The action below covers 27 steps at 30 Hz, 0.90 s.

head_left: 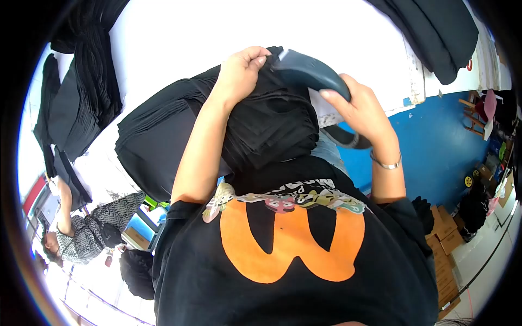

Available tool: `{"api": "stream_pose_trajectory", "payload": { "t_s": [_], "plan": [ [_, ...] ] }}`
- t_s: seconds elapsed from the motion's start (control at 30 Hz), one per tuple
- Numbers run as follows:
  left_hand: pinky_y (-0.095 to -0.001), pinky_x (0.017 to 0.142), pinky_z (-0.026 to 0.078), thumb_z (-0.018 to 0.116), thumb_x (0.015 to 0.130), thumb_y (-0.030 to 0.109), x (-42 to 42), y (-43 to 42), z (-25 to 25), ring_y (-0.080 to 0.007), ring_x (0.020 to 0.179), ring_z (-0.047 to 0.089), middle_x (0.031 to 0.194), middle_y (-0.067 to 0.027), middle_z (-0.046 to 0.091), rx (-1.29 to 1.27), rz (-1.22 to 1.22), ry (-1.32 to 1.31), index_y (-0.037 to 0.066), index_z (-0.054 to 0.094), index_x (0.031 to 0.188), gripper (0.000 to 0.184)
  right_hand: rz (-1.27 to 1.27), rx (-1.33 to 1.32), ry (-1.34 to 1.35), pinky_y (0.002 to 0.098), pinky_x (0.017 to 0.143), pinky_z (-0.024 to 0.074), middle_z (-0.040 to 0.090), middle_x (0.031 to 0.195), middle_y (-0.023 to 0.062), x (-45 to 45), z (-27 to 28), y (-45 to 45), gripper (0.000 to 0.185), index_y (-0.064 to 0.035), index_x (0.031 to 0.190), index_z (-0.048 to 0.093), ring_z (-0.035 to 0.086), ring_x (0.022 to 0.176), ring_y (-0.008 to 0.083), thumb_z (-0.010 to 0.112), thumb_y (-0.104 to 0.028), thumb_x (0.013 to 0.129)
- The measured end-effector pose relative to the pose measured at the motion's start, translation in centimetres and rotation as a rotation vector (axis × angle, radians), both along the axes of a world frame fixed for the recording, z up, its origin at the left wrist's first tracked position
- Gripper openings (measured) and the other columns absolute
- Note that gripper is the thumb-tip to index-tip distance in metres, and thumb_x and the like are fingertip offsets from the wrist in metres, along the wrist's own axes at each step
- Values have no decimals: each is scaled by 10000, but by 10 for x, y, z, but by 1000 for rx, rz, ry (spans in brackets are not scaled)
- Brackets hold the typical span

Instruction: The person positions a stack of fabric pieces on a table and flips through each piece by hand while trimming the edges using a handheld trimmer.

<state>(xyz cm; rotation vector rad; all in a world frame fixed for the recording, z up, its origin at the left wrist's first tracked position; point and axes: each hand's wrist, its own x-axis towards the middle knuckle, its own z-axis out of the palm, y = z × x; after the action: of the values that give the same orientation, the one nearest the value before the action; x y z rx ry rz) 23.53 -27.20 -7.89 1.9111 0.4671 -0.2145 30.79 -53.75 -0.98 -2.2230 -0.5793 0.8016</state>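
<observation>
A thick stack of folded black cloth (272, 125) lies at the table's near edge, against the person's body. My left hand (239, 73) pinches the far edge of the top cloth between thumb and fingers. My right hand (361, 106) is wrapped round a dark blue-grey handheld tool (312, 70), and its pale tip is over the cloth just right of my left fingers. Whether the tip touches the cloth I cannot tell. A dark strap or hose hangs below my right hand.
The white table (174, 38) carries more black cloth (89, 81) at the left and another black pile (429, 32) at the upper right. A co-worker (87, 233) handles dark cloth at the lower left. Cardboard boxes (446, 233) stand on the right by the blue floor (429, 146).
</observation>
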Motion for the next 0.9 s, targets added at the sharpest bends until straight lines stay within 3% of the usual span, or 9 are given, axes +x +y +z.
{"api": "stream_pose_trajectory", "payload": {
  "t_s": [0.27, 0.33, 0.37, 0.43, 0.5, 0.57, 0.6, 0.7, 0.9],
  "plan": [
    [-296, 941, 491, 584, 990, 35, 0, 2, 5, -150, 959, 629, 966, -71, 709, 314, -214, 4, 46, 718, 1120, 187, -9, 23, 41, 387, 655, 521, 663, 743, 196, -8, 7, 13, 521, 15, 1029, 673, 679, 680, 331, 729, -492, 927],
    [-319, 928, 515, 588, 971, 37, -15, 17, 26, -190, 983, 668, 973, -105, 721, 140, -349, -4, 20, 716, 1107, 188, -4, 69, -8, 398, 656, 522, 668, 754, 206, -12, 11, 12, 520, 12, 1036, 671, 681, 683, 364, 725, -493, 928],
    [-374, 787, 542, 581, 1011, 149, -25, 26, 44, -268, 831, 718, 769, -118, 703, 36, -496, -71, -1, 702, 1042, 196, -7, 72, -5, 398, 656, 522, 668, 754, 206, -17, 14, 2, 520, 12, 1036, 671, 681, 683, 364, 725, -493, 928],
    [-323, 675, 556, 576, 1039, 194, -27, 33, 82, -199, 690, 710, 709, -108, 688, -353, -357, 464, -22, 699, 1037, 248, -37, -4, 45, 408, 656, 522, 668, 748, 208, -24, 17, -17, 508, 11, 1024, 674, 682, 695, 378, 723, -486, 930],
    [-331, 648, 566, 652, 1012, 254, -12, 22, 77, -220, 668, 707, 777, -125, 706, -49, -295, 452, -14, 674, 1038, 270, -9, -122, 52, 413, 653, 526, 669, 741, 215, -19, 21, -15, 523, 17, 1013, 672, 685, 697, 391, 709, -499, 936],
    [-350, 746, 564, 717, 959, 244, -14, 5, 13, -266, 874, 705, 1025, -149, 691, 729, -165, -179, 40, 671, 1127, 269, 7, -132, -53, 429, 645, 526, 661, 730, 231, -9, 18, 9, 552, 25, 974, 663, 673, 686, 411, 689, -525, 942],
    [-378, 848, 536, 777, 887, 235, -6, 3, 8, -335, 1041, 648, 1190, -163, 620, 812, -172, -180, 77, 666, 1138, 316, -18, -76, -112, 443, 640, 525, 652, 725, 245, -7, 9, 20, 575, 29, 931, 649, 661, 676, 427, 675, -546, 945],
    [-365, 847, 525, 802, 868, 233, -1, 2, 4, -338, 1038, 643, 1201, -143, 610, 974, -158, -217, 77, 660, 1116, 326, -47, -66, -96, 447, 638, 523, 644, 714, 247, -7, 7, 26, 579, 29, 914, 641, 654, 673, 432, 674, -548, 945],
    [-327, 847, 527, 761, 889, 45, 1, 15, -4, -202, 931, 651, 967, -48, 678, 345, -144, -76, 56, 667, 1066, 201, -23, -91, -34, 425, 600, 518, 631, 669, 214, -15, 9, 9, 583, 30, 932, 641, 655, 614, 388, 681, -551, 943]
  ]
}}
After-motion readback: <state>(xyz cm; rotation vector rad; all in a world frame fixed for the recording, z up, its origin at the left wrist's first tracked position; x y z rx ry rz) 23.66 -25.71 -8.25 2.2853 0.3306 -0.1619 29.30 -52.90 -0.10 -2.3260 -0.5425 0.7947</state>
